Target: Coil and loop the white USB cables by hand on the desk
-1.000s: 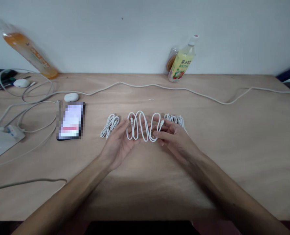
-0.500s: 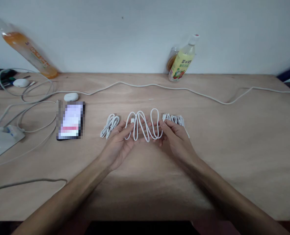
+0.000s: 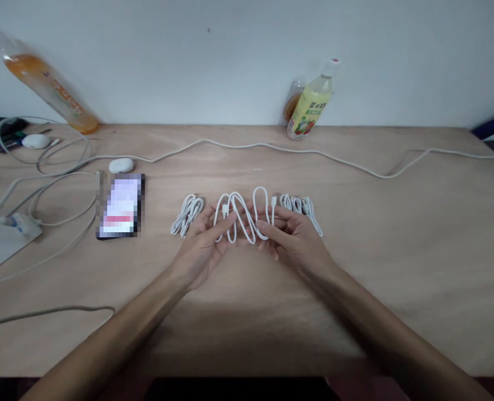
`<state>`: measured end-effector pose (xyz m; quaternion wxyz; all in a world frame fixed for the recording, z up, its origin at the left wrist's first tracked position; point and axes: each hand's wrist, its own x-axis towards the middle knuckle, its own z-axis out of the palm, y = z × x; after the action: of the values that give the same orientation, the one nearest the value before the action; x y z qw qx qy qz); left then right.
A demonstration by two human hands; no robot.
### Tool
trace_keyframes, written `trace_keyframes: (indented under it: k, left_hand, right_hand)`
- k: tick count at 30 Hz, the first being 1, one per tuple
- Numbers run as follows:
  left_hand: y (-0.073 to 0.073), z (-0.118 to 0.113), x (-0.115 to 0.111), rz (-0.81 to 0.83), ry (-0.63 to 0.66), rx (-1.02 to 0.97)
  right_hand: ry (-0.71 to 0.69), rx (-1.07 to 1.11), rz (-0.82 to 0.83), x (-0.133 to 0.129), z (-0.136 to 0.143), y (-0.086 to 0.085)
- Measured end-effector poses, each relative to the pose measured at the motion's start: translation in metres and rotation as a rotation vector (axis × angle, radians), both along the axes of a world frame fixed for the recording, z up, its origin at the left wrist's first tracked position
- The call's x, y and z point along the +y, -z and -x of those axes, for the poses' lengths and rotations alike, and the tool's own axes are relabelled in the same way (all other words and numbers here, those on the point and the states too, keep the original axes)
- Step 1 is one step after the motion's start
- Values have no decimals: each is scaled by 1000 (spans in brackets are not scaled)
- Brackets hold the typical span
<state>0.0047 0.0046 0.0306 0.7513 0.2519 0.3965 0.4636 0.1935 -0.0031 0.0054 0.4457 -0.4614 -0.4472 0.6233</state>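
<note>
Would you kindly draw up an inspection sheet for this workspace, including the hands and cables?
Surface: pale brown wooden tabletop with visible grain.
Job's things: white looped cable between both hands; white bundled cable to its left; white coiled cables to its right.
Clutter: dark-edged rectangular phone, screen pixelated; white rounded case behind it.
Grip: left hand and right hand both hold the looped cable.
Cables: long thin white cable crosses behind the work; grey cable at near left.
Surroundings: pale plain wall; before it, clear plastic bottle of orange liquid and pale yellow labelled bottle.
</note>
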Motion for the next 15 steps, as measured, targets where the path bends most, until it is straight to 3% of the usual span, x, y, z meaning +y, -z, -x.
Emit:
trace_keyframes:
  k: [15]
  left_hand:
    - [-2, -1, -1, -36, -8, 73]
  right_hand:
    - [-19, -30, 16, -2, 0, 1]
